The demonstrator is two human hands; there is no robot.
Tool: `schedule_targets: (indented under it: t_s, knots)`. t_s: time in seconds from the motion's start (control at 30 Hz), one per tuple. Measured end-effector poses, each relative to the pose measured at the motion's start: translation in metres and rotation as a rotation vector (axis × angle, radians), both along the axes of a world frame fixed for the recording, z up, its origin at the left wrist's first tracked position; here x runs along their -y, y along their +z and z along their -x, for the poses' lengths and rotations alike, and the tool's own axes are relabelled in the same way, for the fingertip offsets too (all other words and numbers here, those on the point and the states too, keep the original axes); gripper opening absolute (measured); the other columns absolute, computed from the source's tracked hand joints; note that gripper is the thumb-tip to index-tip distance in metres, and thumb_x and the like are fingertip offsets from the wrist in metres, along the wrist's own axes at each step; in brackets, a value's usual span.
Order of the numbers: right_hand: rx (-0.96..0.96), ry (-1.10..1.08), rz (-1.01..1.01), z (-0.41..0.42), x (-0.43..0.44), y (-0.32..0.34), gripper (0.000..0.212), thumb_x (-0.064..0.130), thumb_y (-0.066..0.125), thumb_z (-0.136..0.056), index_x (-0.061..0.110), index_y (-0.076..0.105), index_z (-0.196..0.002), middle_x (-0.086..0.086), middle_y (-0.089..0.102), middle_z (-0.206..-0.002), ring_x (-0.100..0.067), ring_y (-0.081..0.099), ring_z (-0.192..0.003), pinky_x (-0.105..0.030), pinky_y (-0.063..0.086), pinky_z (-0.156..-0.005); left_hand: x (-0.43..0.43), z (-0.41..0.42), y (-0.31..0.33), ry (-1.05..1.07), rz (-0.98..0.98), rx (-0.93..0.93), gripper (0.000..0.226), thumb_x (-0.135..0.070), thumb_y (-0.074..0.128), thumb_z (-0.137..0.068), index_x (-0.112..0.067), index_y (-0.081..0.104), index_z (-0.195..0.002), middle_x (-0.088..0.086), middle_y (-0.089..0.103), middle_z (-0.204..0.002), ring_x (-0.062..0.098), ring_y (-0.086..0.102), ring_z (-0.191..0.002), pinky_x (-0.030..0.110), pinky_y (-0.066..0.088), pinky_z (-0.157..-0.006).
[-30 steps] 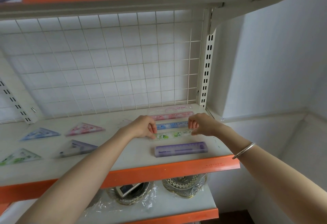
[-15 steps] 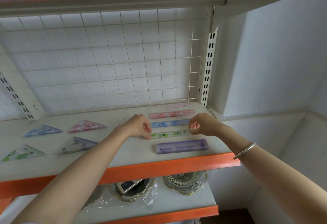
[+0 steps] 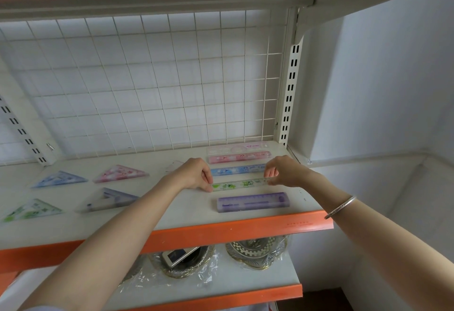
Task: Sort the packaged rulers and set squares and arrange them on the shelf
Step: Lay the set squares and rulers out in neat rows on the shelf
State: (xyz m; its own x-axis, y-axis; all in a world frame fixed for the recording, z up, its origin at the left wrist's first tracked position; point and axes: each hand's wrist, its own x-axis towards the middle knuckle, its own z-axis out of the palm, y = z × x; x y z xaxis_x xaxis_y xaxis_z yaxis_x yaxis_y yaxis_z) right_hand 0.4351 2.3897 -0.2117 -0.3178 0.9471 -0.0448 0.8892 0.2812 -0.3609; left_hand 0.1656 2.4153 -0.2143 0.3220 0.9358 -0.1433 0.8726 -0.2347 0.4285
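You stretched both forearms over the shelf, left hand and right hand facing each other, knuckles up. Five rulers lined the shelf's right side and four set squares its left. Each hand's curled fingers pinched one end of the green ruler, fourth from the back.

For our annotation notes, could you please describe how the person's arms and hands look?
Both forearms are bare, without gloves. The left hand wears nothing visible; the wrist of the right hand carries a thin silver bangle.
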Motion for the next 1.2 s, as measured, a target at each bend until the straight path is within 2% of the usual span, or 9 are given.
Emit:
schedule_targets:
  t_s: [0.1,0.2,0.37,0.47,0.57,0.7,0.9,1.0,1.2]
  knots:
    - [0.000,-0.011,-0.029,0.001,0.002,0.001,0.016,0.013,0.068,-0.084,0.011,0.068,-0.099,-0.003,0.065,-0.099,-0.010,0.054,-0.086,-0.019,0.042,-0.079,0.003,-0.001,0.003,-0.009,-0.018,0.025,0.026,-0.015,0.085,-0.068,-0.011,0.072,-0.090,-0.003,0.064,-0.080,0.010,0.063,-0.076,0.017,0.047,-0.071]
    - [-0.052,0.005,-0.054,0.006,0.008,0.004,0.013,0.018,0.067,-0.086,0.013,0.068,-0.098,-0.001,0.066,-0.098,-0.008,0.054,-0.085,-0.016,0.040,-0.075,0.011,-0.007,0.014,-0.022,-0.080,0.108,0.022,-0.019,0.082,-0.073,-0.012,0.072,-0.091,-0.004,0.066,-0.083,0.003,0.060,-0.070,0.012,0.046,-0.067]
    - [-0.162,0.050,0.028,0.015,0.025,0.010,0.016,0.029,0.071,-0.082,0.016,0.071,-0.091,0.006,0.067,-0.086,-0.007,0.060,-0.083,-0.012,0.042,-0.071,0.030,-0.021,0.022,-0.141,0.026,0.139,0.031,-0.033,0.082,-0.072,-0.015,0.072,-0.096,-0.006,0.070,-0.092,0.006,0.066,-0.086,0.019,0.053,-0.082]
    - [-0.076,0.101,0.122,0.017,0.033,0.013,0.030,0.032,0.076,-0.076,0.015,0.070,-0.101,0.007,0.067,-0.093,-0.003,0.058,-0.082,-0.006,0.039,-0.068,0.039,-0.030,0.017,-0.216,0.062,0.063,0.043,-0.033,0.084,-0.070,-0.014,0.070,-0.106,-0.007,0.067,-0.097,0.000,0.060,-0.084,0.011,0.048,-0.078]
    - [0.035,0.109,0.139,0.016,0.039,0.010,0.043,0.031,0.080,-0.071,0.015,0.067,-0.109,0.003,0.066,-0.102,-0.008,0.056,-0.087,-0.014,0.041,-0.076,0.043,-0.037,0.013,-0.253,0.064,0.005,0.050,-0.030,0.086,-0.067,-0.014,0.067,-0.110,-0.003,0.068,-0.105,0.006,0.060,-0.090,0.018,0.050,-0.084]
    - [0.117,0.081,0.062,0.012,0.047,0.009,0.039,0.025,0.077,-0.072,0.015,0.066,-0.107,0.005,0.059,-0.096,-0.011,0.052,-0.088,-0.020,0.043,-0.078,0.049,-0.043,0.007,-0.272,0.021,-0.044,0.048,-0.021,0.085,-0.068,-0.011,0.066,-0.112,-0.002,0.064,-0.099,0.008,0.059,-0.087,0.020,0.050,-0.082]
    - [0.191,0.074,0.008,0.012,0.049,0.007,0.036,0.019,0.074,-0.073,0.015,0.065,-0.108,-0.002,0.063,-0.109,-0.016,0.053,-0.092,-0.021,0.039,-0.076,0.054,-0.048,0.007,-0.276,-0.036,-0.096,0.037,-0.016,0.080,-0.071,-0.012,0.068,-0.106,-0.004,0.061,-0.088,0.011,0.060,-0.082,0.024,0.053,-0.079]
    - [0.211,0.074,-0.014,0.015,0.050,0.006,0.037,0.020,0.075,-0.072,0.015,0.065,-0.107,-0.002,0.063,-0.109,-0.017,0.053,-0.093,-0.022,0.039,-0.075,0.053,-0.048,0.007,-0.273,-0.050,-0.128,0.035,-0.015,0.079,-0.070,-0.014,0.068,-0.103,-0.005,0.061,-0.087,0.014,0.063,-0.083,0.030,0.055,-0.081]
    - [0.203,0.090,-0.013,0.024,0.046,0.007,0.038,0.021,0.075,-0.072,0.015,0.065,-0.108,-0.001,0.062,-0.109,-0.013,0.047,-0.086,-0.021,0.036,-0.072,0.051,-0.039,0.005,-0.257,-0.064,-0.150,0.037,-0.014,0.079,-0.068,-0.011,0.067,-0.104,-0.001,0.064,-0.090,0.016,0.062,-0.083,0.029,0.054,-0.079]
